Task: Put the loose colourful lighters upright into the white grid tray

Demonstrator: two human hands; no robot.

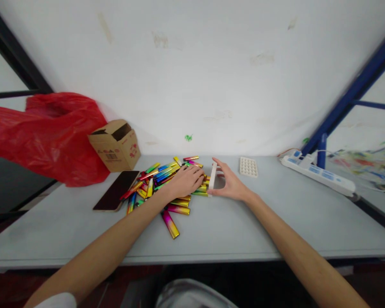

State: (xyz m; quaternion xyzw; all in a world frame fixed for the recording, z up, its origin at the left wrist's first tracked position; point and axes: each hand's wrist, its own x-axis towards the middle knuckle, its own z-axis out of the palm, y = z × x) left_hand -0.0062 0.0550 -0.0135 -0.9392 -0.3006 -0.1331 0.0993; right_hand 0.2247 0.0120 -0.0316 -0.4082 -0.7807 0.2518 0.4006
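Shiny multicoloured lighter-like sticks point(171, 224) lie in a loose pile at the middle of the grey table. My left hand point(188, 180) rests palm down on the right part of the pile, its fingers bent over several sticks; what its fingertips hold, if anything, is hidden. To its right, my right hand point(228, 182) grips a white tray point(213, 176) between thumb and fingers. The tray stands on edge against the ends of some yellow sticks. A second white tray point(248, 167) with rows of small holes lies flat behind and to the right.
A dark phone-like slab point(117, 190) lies left of the pile. Behind it stand an open cardboard box point(115, 146) and a red plastic bag point(57, 137). A white power strip point(319, 174) lies at the right, beside a blue frame point(346, 105). A white wall closes the back.
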